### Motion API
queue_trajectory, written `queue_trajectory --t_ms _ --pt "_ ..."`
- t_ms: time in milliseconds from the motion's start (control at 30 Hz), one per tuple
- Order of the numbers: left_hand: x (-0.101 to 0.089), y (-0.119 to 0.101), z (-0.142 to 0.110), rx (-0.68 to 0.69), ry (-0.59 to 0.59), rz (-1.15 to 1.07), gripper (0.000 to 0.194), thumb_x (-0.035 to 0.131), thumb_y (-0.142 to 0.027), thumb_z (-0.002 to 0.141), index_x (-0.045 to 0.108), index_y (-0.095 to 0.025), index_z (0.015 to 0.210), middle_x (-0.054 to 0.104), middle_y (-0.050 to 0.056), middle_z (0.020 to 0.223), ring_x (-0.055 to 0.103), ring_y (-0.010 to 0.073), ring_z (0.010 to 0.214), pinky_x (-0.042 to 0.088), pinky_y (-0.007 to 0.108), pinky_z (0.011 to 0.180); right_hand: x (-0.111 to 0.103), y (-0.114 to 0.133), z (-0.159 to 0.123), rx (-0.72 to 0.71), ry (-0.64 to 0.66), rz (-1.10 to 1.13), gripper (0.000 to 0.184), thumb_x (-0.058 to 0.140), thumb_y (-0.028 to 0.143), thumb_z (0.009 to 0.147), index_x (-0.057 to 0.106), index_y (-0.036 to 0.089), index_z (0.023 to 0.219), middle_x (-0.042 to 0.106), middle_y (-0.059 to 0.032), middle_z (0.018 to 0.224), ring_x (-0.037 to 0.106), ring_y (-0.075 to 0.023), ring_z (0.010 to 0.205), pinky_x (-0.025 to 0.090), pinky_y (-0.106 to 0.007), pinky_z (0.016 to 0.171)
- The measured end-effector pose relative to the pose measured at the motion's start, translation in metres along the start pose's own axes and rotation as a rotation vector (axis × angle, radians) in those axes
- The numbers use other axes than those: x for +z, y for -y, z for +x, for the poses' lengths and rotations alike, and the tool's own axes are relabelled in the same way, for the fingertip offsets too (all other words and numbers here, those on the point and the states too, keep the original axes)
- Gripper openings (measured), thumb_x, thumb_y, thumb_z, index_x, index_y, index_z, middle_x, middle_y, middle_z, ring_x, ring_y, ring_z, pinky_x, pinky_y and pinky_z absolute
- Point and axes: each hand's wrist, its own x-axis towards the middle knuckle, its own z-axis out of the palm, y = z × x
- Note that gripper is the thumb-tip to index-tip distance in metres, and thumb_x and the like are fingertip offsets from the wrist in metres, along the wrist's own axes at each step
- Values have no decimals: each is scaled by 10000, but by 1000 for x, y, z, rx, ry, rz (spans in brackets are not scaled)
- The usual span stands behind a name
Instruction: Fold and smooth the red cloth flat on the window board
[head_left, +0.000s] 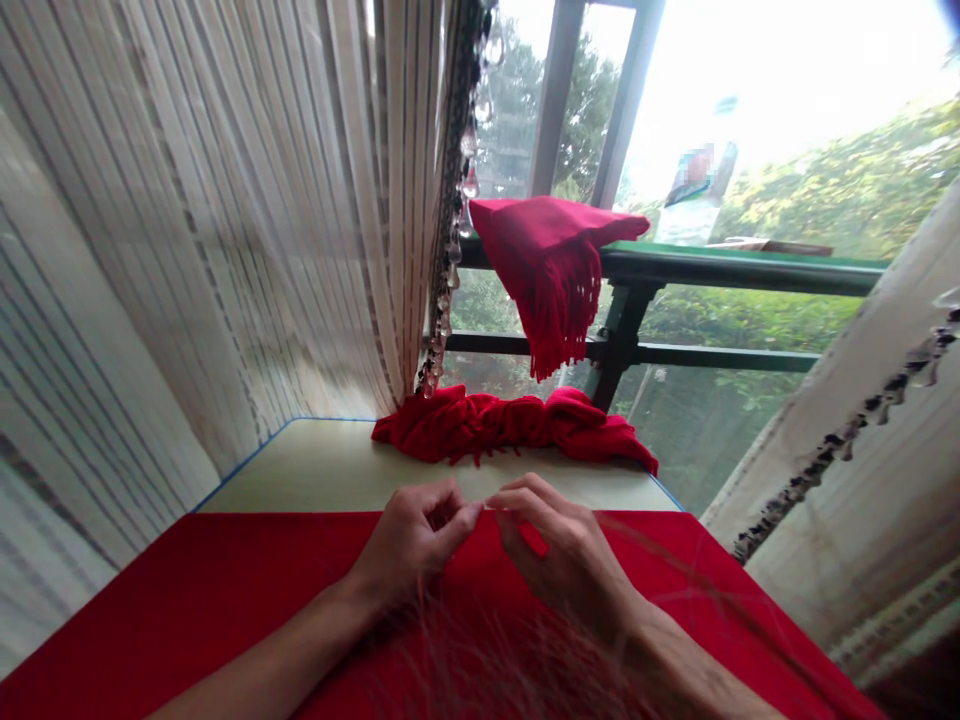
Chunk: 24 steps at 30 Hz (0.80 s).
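A flat red cloth (277, 590) covers the near part of the table, its far edge running straight across. Over that edge, my left hand (424, 530) is closed, thumb and forefinger pinched together. Close to its right, my right hand (559, 540) has its thumb and fingertips drawn together too. The two sets of fingertips almost meet, with a small pale spot between them. Whatever they pinch is too small to make out. Beyond the hands, a bunched red fringed scarf (517, 425) lies along the table's far end.
Another red fringed scarf (544, 250) hangs over a dark green railing (735, 270) by the window. A striped curtain (300, 200) with beaded trim stands at the left, and a second curtain (847, 420) at the right. The pale tabletop (300, 470) shows behind the cloth. Hair blurs the foreground.
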Motion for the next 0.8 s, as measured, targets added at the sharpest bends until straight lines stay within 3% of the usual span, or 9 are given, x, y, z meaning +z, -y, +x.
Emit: queue_trajectory --t_ms 167,400,533,667,800 --pt "-1 2 -1 90 -59 84 380 538 -385 913 464 -192 594 454 -50 540 420 108 516 314 226 515 2 5 -2 11 -3 167 182 544 184 947 687 276 1012 679 -8 878 655 -142 732 514 -242 663" --pt "-1 5 -2 283 -192 266 339 539 -242 888 405 -189 582 403 -69 534 379 81 494 284 208 512 12 10 -6 36 -12 297 433 554 105 884 645 325 1246 699 -40 1043 692 -175 869 566 -267 730" --pt "-1 7 -3 310 -233 314 342 546 -242 891 408 -190 583 409 -71 526 392 78 481 287 207 508 14 12 -9 22 -9 312 486 558 94 879 614 345 1292 698 -23 1058 684 -154 865 565 -246 763" --pt "-1 8 -2 305 -267 326 370 536 -286 928 417 -192 590 409 -70 531 402 84 483 293 218 515 11 14 -7 0 -23 325 402 553 111 894 648 320 1224 709 -20 1035 679 -147 889 546 -231 786" --pt "-1 9 -1 308 -277 326 377 534 -291 947 416 -192 604 402 -73 542 405 83 491 303 222 531 7 15 -4 72 -49 311 179 579 129 883 698 249 941 666 17 789 628 -119 691 502 -209 656"
